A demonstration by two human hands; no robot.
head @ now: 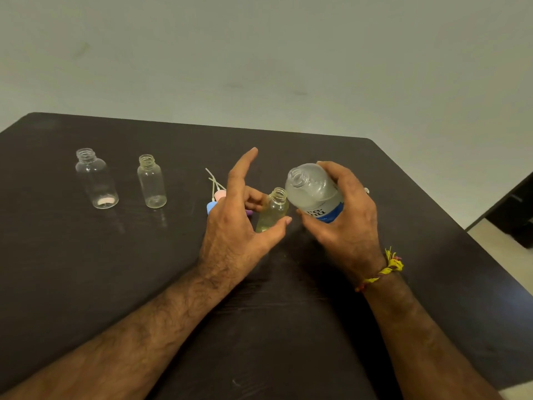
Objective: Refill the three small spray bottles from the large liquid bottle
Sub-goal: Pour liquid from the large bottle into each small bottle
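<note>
My right hand (pixel 343 223) grips the large clear bottle (pixel 313 192) with a blue label, uncapped and tilted with its mouth toward the left. Just left of it a small uncapped bottle (pixel 274 210) holding yellowish liquid leans slightly, pinched between the thumb and a finger of my left hand (pixel 236 223), whose index finger points up. Two more small clear bottles stand uncapped and apart on the left: one (pixel 96 179) at the far left, one (pixel 152 181) nearer the middle. Both look empty.
Spray caps with thin dip tubes (pixel 215 194), pink and blue among them, lie on the dark table (pixel 144 269) partly behind my left hand. A small shiny object (pixel 366 190) peeks out behind my right hand. The table's right edge drops to a pale floor.
</note>
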